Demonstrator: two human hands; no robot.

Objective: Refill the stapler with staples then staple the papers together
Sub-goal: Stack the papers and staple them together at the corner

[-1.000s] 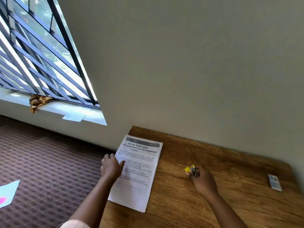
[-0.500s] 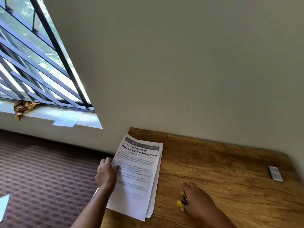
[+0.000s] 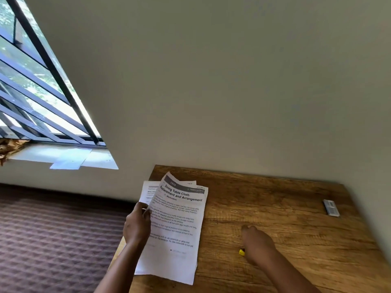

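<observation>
Thin white papers [image 3: 177, 220] on wooden surface [image 3: 275, 210], left edge pinched by left hand [image 3: 137, 226]. Limp, light, likely to fan out; best held near corner. Yellow stapler [image 3: 241, 252] under right hand [image 3: 257, 243], grip unclear. Small, rigid.

The stapler [image 3: 241, 252] shows only a yellow tip, the rest hidden under the right hand [image 3: 257, 244]; whether those fingers grip it cannot be told; the lower sheet of the papers [image 3: 179, 220] is mostly covered; body text is blurred; the small box [image 3: 331, 207] perhaps holds staples, too small to confirm.
</observation>
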